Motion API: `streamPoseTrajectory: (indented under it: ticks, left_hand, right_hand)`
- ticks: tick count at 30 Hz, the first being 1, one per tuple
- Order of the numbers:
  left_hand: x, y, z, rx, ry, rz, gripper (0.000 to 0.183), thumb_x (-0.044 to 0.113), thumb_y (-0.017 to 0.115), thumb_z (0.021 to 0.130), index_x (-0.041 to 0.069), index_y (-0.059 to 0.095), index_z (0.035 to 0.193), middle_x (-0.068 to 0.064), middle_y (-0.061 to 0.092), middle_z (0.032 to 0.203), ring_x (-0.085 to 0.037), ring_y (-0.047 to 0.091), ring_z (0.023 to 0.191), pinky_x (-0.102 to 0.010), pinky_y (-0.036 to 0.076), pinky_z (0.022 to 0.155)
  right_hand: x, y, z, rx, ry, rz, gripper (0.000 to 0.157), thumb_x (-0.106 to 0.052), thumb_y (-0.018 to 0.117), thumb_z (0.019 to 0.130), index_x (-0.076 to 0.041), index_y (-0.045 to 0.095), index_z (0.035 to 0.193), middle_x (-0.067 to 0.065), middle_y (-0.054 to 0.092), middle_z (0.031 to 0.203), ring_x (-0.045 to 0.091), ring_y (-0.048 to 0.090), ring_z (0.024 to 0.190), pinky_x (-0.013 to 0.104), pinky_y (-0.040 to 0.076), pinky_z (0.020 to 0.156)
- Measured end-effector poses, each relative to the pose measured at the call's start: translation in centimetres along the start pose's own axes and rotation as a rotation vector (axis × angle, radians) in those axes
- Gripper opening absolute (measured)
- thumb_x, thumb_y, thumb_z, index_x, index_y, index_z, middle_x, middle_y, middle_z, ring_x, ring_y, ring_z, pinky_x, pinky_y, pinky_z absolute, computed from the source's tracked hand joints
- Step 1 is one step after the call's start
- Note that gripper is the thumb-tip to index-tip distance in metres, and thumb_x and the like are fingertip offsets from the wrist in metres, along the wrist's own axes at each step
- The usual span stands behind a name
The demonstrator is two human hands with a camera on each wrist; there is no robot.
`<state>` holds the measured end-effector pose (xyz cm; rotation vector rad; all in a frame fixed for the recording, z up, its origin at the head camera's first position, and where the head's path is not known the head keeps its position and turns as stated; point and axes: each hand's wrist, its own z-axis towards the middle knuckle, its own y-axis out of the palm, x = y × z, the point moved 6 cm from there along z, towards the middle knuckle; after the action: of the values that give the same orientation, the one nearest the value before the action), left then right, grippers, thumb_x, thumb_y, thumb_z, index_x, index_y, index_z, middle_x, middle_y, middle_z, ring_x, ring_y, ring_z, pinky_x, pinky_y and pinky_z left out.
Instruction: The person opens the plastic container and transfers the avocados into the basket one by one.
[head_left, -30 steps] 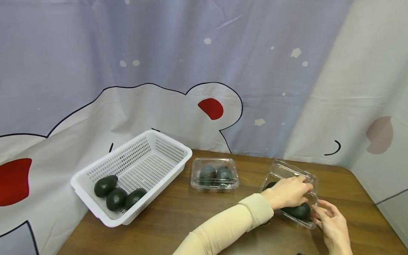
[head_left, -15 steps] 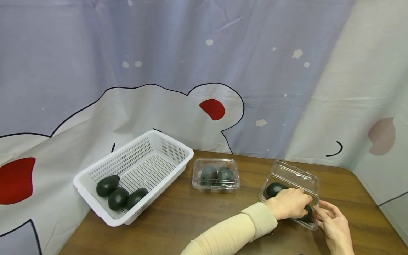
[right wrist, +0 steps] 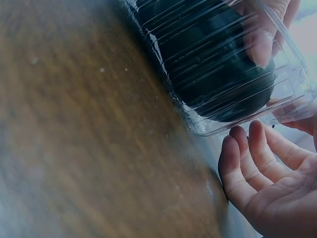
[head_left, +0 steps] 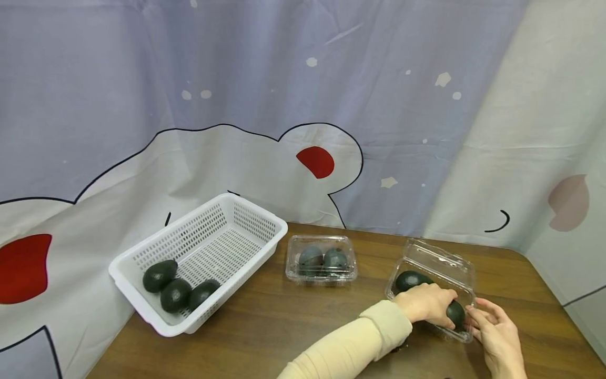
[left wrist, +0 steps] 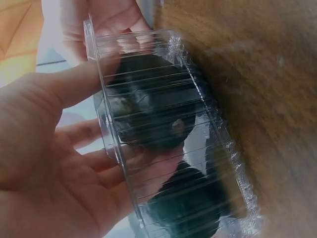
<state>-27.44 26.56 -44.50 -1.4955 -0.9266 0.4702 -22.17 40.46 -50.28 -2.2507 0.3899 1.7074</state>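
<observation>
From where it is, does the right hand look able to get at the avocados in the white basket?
Probably not: the right hand is at the right end of the open container, while the white basket with those avocados stands far left, and the left arm lies between.

Dark green avocados (head_left: 411, 280), white basket (head_left: 224, 251), brown wood-grained table (head_left: 265, 316)

The clamshells (head_left: 440, 263) look glossy plastic — the table (head_left: 265, 310), grained wood.
</observation>
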Motion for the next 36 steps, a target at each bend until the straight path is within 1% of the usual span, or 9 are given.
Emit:
streamPoseTrajectory:
  ticks: [3, 6, 11, 14, 20, 26, 28, 32, 36]
  left_hand:
    - [-0.1, 0.0, 0.1, -0.005, 0.009, -0.038, 0.061, 0.049, 0.078, 0.079, 0.041, 0.053, 0.134, 0.022, 0.061, 0.115, 0.000, 0.059, 0.094, -0.021, 0.047, 0.071]
    - [-0.1, 0.0, 0.3, 0.010, 0.027, -0.045, 0.061, 0.049, 0.079, 0.079, 0.041, 0.054, 0.134, 0.022, 0.062, 0.113, 0.001, 0.058, 0.090, -0.020, 0.045, 0.068]
    - [0.2, -0.1, 0.2, 0.033, 0.041, -0.029, 0.059, 0.047, 0.079, 0.079, 0.039, 0.054, 0.132, 0.022, 0.062, 0.111, 0.001, 0.056, 0.085, -0.018, 0.044, 0.067]
    - [0.4, -0.4, 0.2, 0.039, 0.038, -0.020, 0.059, 0.046, 0.079, 0.079, 0.040, 0.054, 0.132, 0.022, 0.062, 0.109, 0.001, 0.055, 0.081, -0.019, 0.043, 0.064]
    - [0.4, -1.4, -0.4, 0.066, 0.055, 0.022, 0.058, 0.043, 0.080, 0.078, 0.039, 0.055, 0.130, 0.021, 0.061, 0.103, 0.000, 0.051, 0.073, -0.019, 0.041, 0.060]
    - [-0.1, -3.0, -1.5, 0.116, 0.115, 0.025, 0.059, 0.043, 0.077, 0.082, 0.036, 0.052, 0.135, 0.019, 0.059, 0.109, 0.002, 0.051, 0.078, -0.016, 0.040, 0.062]
    - [-0.5, -3.7, -2.0, 0.143, 0.126, 0.040, 0.058, 0.045, 0.076, 0.082, 0.036, 0.052, 0.135, 0.017, 0.059, 0.106, 0.002, 0.050, 0.078, -0.015, 0.040, 0.060]
    - [-1.5, -5.4, -3.2, 0.200, 0.137, 0.053, 0.057, 0.046, 0.076, 0.081, 0.034, 0.055, 0.132, 0.014, 0.058, 0.103, 0.001, 0.050, 0.076, -0.016, 0.039, 0.058]
    - [-2.9, -7.3, -4.4, 0.237, 0.152, 0.051, 0.058, 0.044, 0.077, 0.081, 0.033, 0.054, 0.133, 0.012, 0.057, 0.106, -0.001, 0.052, 0.081, -0.017, 0.042, 0.062]
  right_hand:
    - [0.0, -0.1, 0.0, 0.001, 0.006, -0.016, 0.039, -0.024, 0.071, 0.092, -0.020, 0.049, 0.124, -0.016, 0.062, 0.084, 0.004, 0.062, 0.075, 0.020, 0.052, 0.067]
    - [0.0, -0.1, 0.0, 0.005, 0.011, -0.017, 0.040, -0.024, 0.071, 0.092, -0.019, 0.049, 0.125, -0.016, 0.062, 0.083, 0.004, 0.062, 0.075, 0.020, 0.052, 0.067]
    - [0.0, -0.1, 0.0, 0.013, 0.010, 0.006, 0.041, -0.023, 0.071, 0.091, -0.017, 0.049, 0.126, -0.015, 0.063, 0.082, 0.004, 0.062, 0.073, 0.020, 0.052, 0.066]
    - [0.0, -0.3, 0.1, 0.028, 0.018, -0.008, 0.042, -0.025, 0.072, 0.090, -0.018, 0.050, 0.126, -0.016, 0.062, 0.083, 0.004, 0.061, 0.074, 0.020, 0.052, 0.066]
    - [0.1, -0.4, 0.0, 0.026, 0.032, -0.003, 0.045, -0.027, 0.074, 0.089, -0.019, 0.050, 0.126, -0.016, 0.062, 0.084, 0.005, 0.060, 0.076, 0.020, 0.052, 0.066]
    - [0.1, -0.3, -0.2, 0.002, 0.017, -0.004, 0.041, -0.027, 0.073, 0.090, -0.020, 0.049, 0.123, -0.014, 0.063, 0.084, 0.006, 0.062, 0.074, 0.020, 0.053, 0.066]
    - [0.1, -0.2, -0.2, -0.008, 0.010, 0.010, 0.039, -0.025, 0.071, 0.091, -0.019, 0.049, 0.122, -0.013, 0.063, 0.084, 0.006, 0.063, 0.073, 0.020, 0.053, 0.066]
    - [0.0, -0.1, -0.1, -0.016, -0.015, 0.039, 0.036, -0.021, 0.070, 0.092, -0.017, 0.049, 0.122, -0.011, 0.065, 0.084, 0.008, 0.065, 0.072, 0.021, 0.054, 0.065]
    - [-0.1, -0.1, -0.1, -0.027, -0.043, 0.063, 0.036, -0.020, 0.070, 0.092, -0.015, 0.049, 0.121, -0.010, 0.066, 0.083, 0.008, 0.065, 0.071, 0.022, 0.054, 0.065]
